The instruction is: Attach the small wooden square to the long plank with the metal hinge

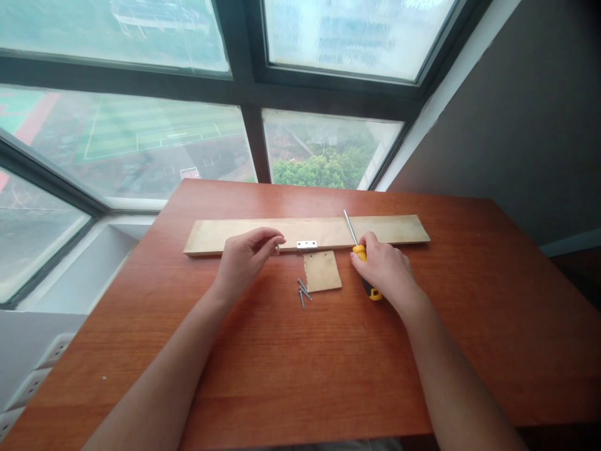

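The left hand (248, 254) is positioned over the near edge of the long board (263, 230), left of the hinge (307, 245), with thumb and fingertips pinched on a small part (277, 248) that is too small to identify. The right hand (387, 266) grasps the yellow and black handle of the screwdriver (359, 250); its metal shaft points away from the person, crossing above the right portion of the board. Whether the shaft touches the wood cannot be determined. The board lies flat, lengthwise across the table (300, 376). The hinge, a silver plate with holes, sits at the board's near edge, between the two hands. The small wooden piece (323, 271) lies flat just below the hinge; two small holes are visible near its far edge. Loose screws (305, 292) lie in a cluster beside its lower left corner.
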{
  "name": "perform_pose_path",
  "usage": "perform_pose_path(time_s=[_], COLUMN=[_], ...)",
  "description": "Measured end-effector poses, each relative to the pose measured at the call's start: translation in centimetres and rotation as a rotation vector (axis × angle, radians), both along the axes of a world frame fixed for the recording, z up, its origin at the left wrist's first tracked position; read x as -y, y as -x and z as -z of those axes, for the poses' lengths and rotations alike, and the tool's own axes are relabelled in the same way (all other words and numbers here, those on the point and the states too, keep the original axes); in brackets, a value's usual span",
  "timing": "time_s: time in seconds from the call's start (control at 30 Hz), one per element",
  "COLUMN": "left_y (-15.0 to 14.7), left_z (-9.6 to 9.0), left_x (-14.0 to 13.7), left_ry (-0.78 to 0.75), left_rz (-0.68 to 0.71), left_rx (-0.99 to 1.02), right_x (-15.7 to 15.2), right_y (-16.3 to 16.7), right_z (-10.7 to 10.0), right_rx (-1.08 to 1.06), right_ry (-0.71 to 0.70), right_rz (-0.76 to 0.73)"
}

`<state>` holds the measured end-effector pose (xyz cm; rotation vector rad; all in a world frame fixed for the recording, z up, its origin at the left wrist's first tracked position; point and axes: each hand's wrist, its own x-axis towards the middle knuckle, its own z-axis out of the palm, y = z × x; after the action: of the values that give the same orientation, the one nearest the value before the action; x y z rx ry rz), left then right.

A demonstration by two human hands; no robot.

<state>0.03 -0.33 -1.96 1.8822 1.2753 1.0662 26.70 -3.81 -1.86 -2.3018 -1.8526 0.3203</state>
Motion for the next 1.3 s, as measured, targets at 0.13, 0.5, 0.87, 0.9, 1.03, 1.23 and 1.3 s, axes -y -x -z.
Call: perform_pose_path(time_s=[0.13,0.5,0.87,0.9,1.03,1.23,1.3], left_y=[-0.3,-0.6,-0.8,-0.9,-0.9,-0.8,-0.8], left_z=[0.3,0.1,0.7,0.7,0.8,1.3,1.3], left_x=[0.2,0.3,0.2,0.2,0.2,-0.2,-0.4], left_ry=[0.046,0.108,0.163,0.173,0.209,0.218,0.208], left_rz=[0.041,0.127,0.063,0.048,0.004,-0.068,-0.101], left_rx=[0.012,-0.054,0.124,0.159,0.267,0.285,0.291], right_x=[-0.2,0.4,0.0,-0.1,-0.5,-0.7,-1.0], right_y=[0.1,1.1,1.0,1.0,0.8,0.8,0.8], right_z=[-0.2,-1.2,-0.8,-0.7,-0.2,-1.5,-2.9], right_rx=[-0.232,-1.140,-1.327,-1.318,-1.272,-1.224,-1.209], right_ry=[-0.039,0.045,-0.109,-0.143,-0.261,-0.404,-0.426], right_rz=[0.025,-0.058,-0.070,-0.059,-0.012,-0.036,-0.082])
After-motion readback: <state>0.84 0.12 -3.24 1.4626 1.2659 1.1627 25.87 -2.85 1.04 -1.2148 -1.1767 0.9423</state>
